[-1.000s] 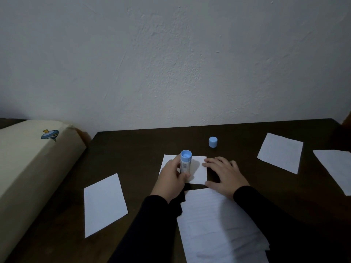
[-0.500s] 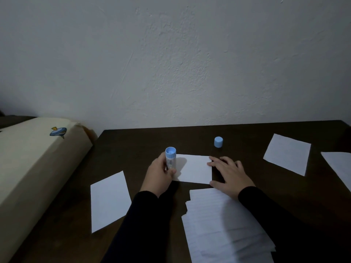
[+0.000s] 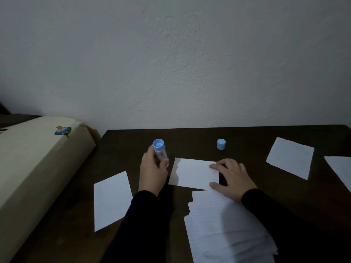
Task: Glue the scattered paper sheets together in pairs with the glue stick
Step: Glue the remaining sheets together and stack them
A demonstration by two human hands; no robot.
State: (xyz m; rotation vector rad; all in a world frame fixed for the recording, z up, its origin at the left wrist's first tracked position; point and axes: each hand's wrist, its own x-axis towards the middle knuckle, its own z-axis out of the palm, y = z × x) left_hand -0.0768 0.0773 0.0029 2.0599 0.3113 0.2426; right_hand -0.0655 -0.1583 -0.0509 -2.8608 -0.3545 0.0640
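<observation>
Over on the far left a cream box (image 3: 38, 168) with a small blue sticker sits beside the table (image 3: 133, 141), out of your way. Next comes a loose sheet (image 3: 112, 200), flat and waiting near your left sleeve. Now your left hand (image 3: 152, 173): its fingers curl round the glue stick (image 3: 160, 151), upright, and you've just carried it left, off the middle sheet (image 3: 193, 173) where it stood a second ago, so it now hangs over bare wood just beside that sheet's left edge. That reads as the gluing pass done on this sheet, and a partner sheet is wanted next. Your right hand (image 3: 230, 177) stays put, fingers spread flat, pressing the sheet's right edge, thumb by the stack (image 3: 228, 224) of lined paper below. The cap (image 3: 221, 144) stands alone behind, so the stick is open; don't let it dry. Further right two more sheets, one (image 3: 290, 158) whole, one (image 3: 340, 169) cut by the frame. Nothing blocks either reach.
</observation>
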